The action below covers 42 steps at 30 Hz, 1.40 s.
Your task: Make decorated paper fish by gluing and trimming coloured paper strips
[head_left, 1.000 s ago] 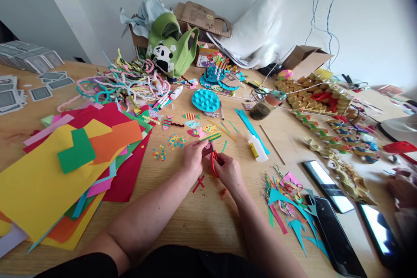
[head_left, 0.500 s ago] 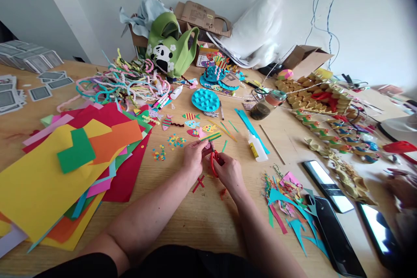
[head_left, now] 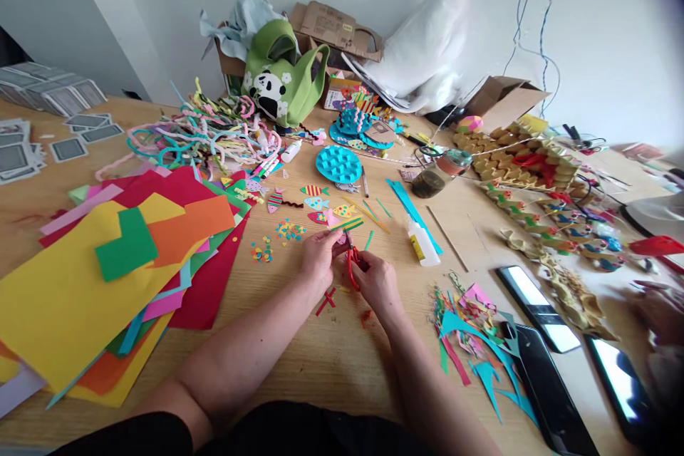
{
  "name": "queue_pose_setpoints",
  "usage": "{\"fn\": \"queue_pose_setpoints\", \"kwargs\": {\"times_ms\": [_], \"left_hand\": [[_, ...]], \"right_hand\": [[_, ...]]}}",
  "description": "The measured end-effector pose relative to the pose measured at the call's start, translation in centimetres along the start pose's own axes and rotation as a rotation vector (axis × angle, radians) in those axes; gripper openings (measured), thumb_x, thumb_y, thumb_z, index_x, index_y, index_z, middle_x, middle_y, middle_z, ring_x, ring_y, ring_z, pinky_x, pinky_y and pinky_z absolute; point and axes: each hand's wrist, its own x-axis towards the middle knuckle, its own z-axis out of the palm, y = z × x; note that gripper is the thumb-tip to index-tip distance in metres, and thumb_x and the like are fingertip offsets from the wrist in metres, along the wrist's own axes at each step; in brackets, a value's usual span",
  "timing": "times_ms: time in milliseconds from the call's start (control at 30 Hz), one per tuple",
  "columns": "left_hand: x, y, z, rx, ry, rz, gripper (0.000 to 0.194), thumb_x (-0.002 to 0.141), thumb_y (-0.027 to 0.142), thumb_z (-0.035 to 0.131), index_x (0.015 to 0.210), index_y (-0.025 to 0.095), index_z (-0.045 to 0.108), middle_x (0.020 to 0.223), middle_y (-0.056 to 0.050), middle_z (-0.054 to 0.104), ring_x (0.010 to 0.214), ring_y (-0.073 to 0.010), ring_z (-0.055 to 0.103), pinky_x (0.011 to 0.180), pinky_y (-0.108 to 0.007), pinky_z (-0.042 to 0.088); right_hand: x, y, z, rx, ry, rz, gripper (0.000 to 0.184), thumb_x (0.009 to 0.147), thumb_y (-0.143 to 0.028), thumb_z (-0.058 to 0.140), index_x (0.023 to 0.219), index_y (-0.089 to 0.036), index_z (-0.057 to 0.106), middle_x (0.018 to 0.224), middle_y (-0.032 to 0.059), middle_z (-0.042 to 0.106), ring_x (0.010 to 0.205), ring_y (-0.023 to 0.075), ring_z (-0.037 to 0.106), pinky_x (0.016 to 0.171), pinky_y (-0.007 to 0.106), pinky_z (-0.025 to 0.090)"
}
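Note:
Between the fingers of my left hand [head_left: 319,256] are thin green and yellow paper strips [head_left: 350,224], pinched at their near end. My right hand [head_left: 378,283] is closed round the red handles of a pair of scissors [head_left: 353,267], whose blades point up to the strips. Just beyond my hands lie several small decorated paper fish [head_left: 315,203]. Tiny paper dots [head_left: 290,230] are scattered to the left of the strips. Below my left hand, crossed red paper strips [head_left: 325,301] rest on the table. Whether the blades touch the strips is too small to tell.
Coloured paper sheets [head_left: 69,285] are piled on the left. A glue bottle [head_left: 423,242], paper scraps [head_left: 475,335] and several phones [head_left: 539,370] lie on the right. Farther back are a turquoise dimpled disc [head_left: 338,164], a jar [head_left: 441,172] and a green panda bag [head_left: 286,78]. Another person's hand [head_left: 660,313] shows at right.
The whole view has shifted slightly. My hands keep the same hold on the strips and scissors, with little visible movement. At the right edge, the other person's hand has moved a little.

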Motion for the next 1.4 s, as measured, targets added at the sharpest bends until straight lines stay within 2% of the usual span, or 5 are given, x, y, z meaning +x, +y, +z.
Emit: {"fn": "queue_pose_setpoints", "kwargs": {"times_ms": [267,467,633,1000,1400], "left_hand": [[0.35,-0.32,-0.31,0.015,-0.012,0.036,0.022,0.057,0.026,0.078,0.068,0.012,0.066,0.069,-0.006,0.069,0.064,-0.0157,0.064,0.069,-0.031,0.049],[0.54,-0.47,-0.36,0.072,-0.005,0.091,0.02,0.058,0.028,0.077,0.066,0.012,0.066,0.068,-0.005,0.068,0.064,-0.0157,0.063,0.071,-0.032,0.048],[0.54,-0.59,-0.32,0.121,0.002,0.117,0.018,0.058,0.027,0.075,0.061,0.013,0.064,0.064,-0.005,0.067,0.064,-0.0172,0.063,0.069,-0.032,0.048],[0.5,-0.68,-0.31,0.142,0.002,0.117,0.018,0.059,0.028,0.075,0.065,0.013,0.066,0.065,-0.005,0.067,0.058,-0.0143,0.059,0.064,-0.03,0.047],[0.26,-0.45,-0.14,0.129,-0.004,0.109,0.02,0.058,0.029,0.076,0.064,0.013,0.066,0.066,-0.005,0.067,0.063,-0.016,0.062,0.066,-0.03,0.048]], "right_hand": [[0.02,0.25,0.06,0.006,0.007,0.011,0.037,0.081,-0.049,0.053,0.061,-0.017,0.057,0.049,-0.0041,0.044,0.048,0.0089,0.036,0.048,0.021,0.026],[0.01,0.03,-0.09,0.024,0.018,0.013,0.044,0.08,-0.057,0.053,0.064,-0.017,0.062,0.051,-0.0028,0.05,0.048,0.0092,0.038,0.049,0.021,0.027],[0.01,0.04,-0.14,0.002,0.041,0.001,0.044,0.079,-0.057,0.055,0.061,-0.017,0.059,0.049,-0.0034,0.047,0.047,0.0089,0.037,0.049,0.021,0.026],[-0.03,0.05,-0.16,0.0,0.045,-0.003,0.046,0.079,-0.06,0.053,0.061,-0.018,0.057,0.05,-0.0035,0.048,0.047,0.009,0.037,0.049,0.021,0.026],[-0.05,0.09,-0.19,-0.014,0.043,-0.014,0.043,0.081,-0.055,0.052,0.061,-0.018,0.056,0.05,-0.0037,0.047,0.048,0.0089,0.036,0.049,0.021,0.026]]}}
